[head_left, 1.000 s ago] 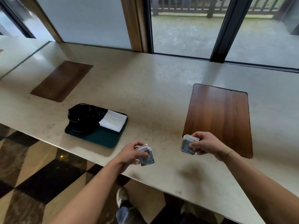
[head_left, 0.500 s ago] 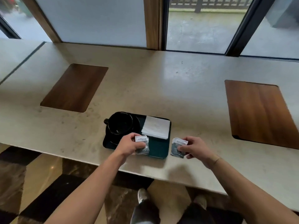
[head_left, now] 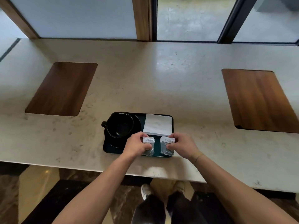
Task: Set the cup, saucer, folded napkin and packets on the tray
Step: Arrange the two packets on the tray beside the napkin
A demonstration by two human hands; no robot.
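Note:
A dark tray (head_left: 107, 148) sits near the counter's front edge. On its left half a black cup (head_left: 119, 125) stands on a black saucer (head_left: 113, 143), handle pointing left. A white folded napkin (head_left: 157, 124) lies on the tray's far right part. My left hand (head_left: 135, 145) pinches a small grey packet (head_left: 149, 147) over the tray's near right part. Beside it, my right hand (head_left: 182, 145) pinches a second packet (head_left: 166, 147). Both packets are low over the tray; whether they touch it is unclear.
The beige stone counter (head_left: 161, 78) has two inset wooden panels, one at the left (head_left: 63, 88) and one at the right (head_left: 258, 101). Windows run along the far edge. My legs and shoes show below the counter's front edge.
Both hands carried their packets from the bare counter over to the tray's near right part. The view swung so the tray now sits centred in front of me.

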